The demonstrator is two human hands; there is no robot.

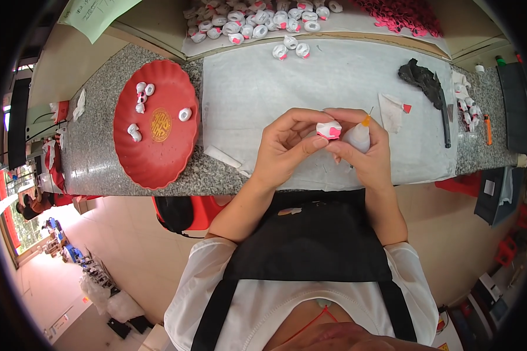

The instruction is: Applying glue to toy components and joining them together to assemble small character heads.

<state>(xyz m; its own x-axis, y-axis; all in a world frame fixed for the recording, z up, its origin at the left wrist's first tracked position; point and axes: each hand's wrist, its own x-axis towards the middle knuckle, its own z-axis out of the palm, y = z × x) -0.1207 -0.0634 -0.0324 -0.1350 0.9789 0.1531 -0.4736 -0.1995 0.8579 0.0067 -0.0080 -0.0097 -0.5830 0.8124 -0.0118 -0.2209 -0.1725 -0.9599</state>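
Between the fingertips of my left hand (pixel 282 142) is a small white rounded piece (pixel 328 128) with pink patches; the hand is closed on it. My right hand (pixel 376 157) is wrapped round a small translucent squeeze bottle (pixel 359 138) with an orange tip and a thin needle pointing up. The fingers of both hands come close together at the piece, above a white sheet (pixel 246 82) on the granite counter. Similar white pieces (pixel 290 42) sit in a small group at the sheet's far edge.
At left stands a red scalloped plate (pixel 173 155) with several white pieces. Beyond the sheet, a shelf holds a pile of white pieces (pixel 231 27) and many pink bits (pixel 401 17). Crumpled black plastic (pixel 418 79), a paper scrap (pixel 390 111) and an orange cutter (pixel 488 130) lie at right.
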